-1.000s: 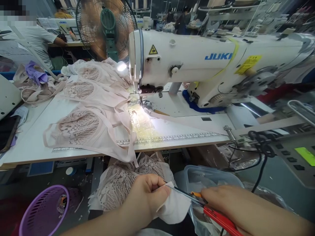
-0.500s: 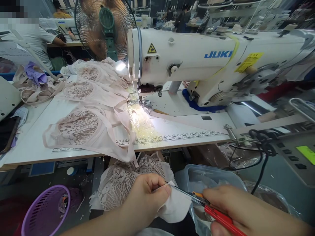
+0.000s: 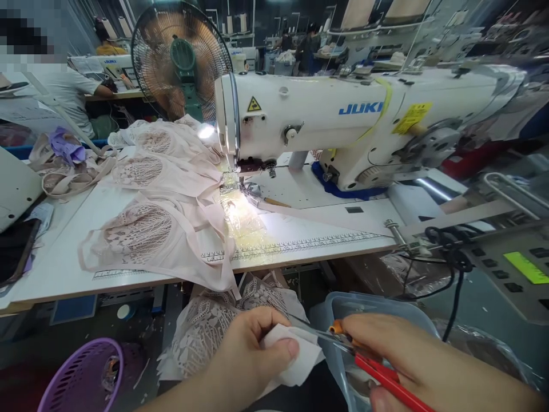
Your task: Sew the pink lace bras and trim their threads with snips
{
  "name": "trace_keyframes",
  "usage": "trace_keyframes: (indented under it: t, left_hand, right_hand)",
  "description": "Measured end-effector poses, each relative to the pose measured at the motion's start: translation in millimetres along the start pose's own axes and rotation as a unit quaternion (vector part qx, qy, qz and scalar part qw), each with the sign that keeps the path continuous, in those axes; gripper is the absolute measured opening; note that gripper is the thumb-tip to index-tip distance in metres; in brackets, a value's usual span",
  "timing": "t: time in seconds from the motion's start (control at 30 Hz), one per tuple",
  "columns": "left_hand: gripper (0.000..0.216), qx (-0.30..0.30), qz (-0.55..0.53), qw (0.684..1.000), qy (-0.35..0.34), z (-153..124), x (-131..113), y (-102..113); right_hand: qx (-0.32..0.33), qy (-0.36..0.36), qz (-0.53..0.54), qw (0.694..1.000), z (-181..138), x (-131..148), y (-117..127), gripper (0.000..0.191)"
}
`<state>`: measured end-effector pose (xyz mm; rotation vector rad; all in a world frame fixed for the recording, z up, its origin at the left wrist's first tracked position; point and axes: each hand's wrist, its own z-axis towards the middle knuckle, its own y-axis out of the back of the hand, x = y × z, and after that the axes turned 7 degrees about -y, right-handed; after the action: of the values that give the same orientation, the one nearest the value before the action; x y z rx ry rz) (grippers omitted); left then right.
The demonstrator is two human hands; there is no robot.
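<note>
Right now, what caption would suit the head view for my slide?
Left hand pinches a white fabric piece; right hand holds red-handled scissors before a sewing machine.

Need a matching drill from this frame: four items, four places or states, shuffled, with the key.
Items
1. scissors
2. white cloth piece
3. purple basket
4. fan

Places
A. behind the sewing machine
B. pinched in the left hand
C. lower left corner of the view
D. gripped in the right hand

Pairs: 1-D, 2-B, 3-C, 4-A
</note>
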<state>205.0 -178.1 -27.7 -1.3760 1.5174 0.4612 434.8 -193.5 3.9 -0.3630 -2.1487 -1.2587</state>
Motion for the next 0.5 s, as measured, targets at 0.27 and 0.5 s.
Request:
trace_keyframes:
  t: [0.27, 0.5]
  left_hand:
    - [0.03, -0.007, -0.016, 1.0, 0.02, -0.5, -2.2, -5.6]
    - [0.025, -0.001, 0.001, 1.0, 0.023, 1.8, -0.8, -6.3]
  right_hand:
    - [0.022, -0.004, -0.064, 0.998, 0.0, -6.4, -3.0, 0.043]
    - [0.04, -0.017, -0.104, 0.994, -3.4, 2.3, 0.4, 0.045]
